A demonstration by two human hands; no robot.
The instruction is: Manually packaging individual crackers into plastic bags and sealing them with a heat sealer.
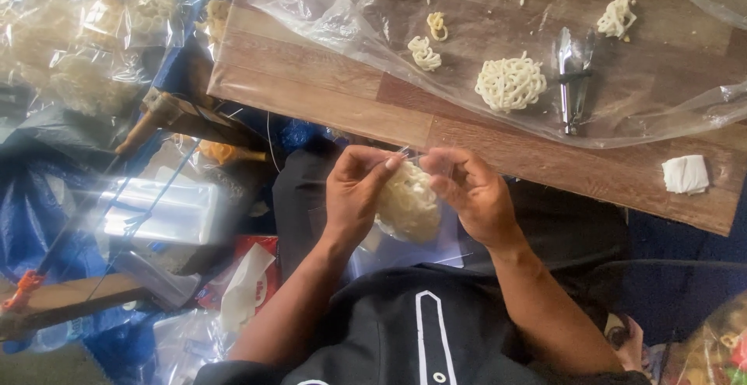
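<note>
A clear plastic bag (406, 208) filled with a pale noodle-shaped cracker hangs in front of my lap, below the table edge. My left hand (354, 190) pinches the bag's top edge on the left. My right hand (473, 194) pinches the same edge on the right, fingers curled over the plastic. The bag's lower part hangs between my wrists. On the wooden table (327, 93) beyond, a round cracker (510, 83) lies on a clear plastic sheet (646, 113) next to metal tongs (572, 78).
More crackers (425, 53) and crumbs lie across the sheet. A folded white tissue (685, 174) sits near the table's right edge. At the left are bagged crackers (93, 35), a stack of clear bags (159, 210) and a red packet (257, 276).
</note>
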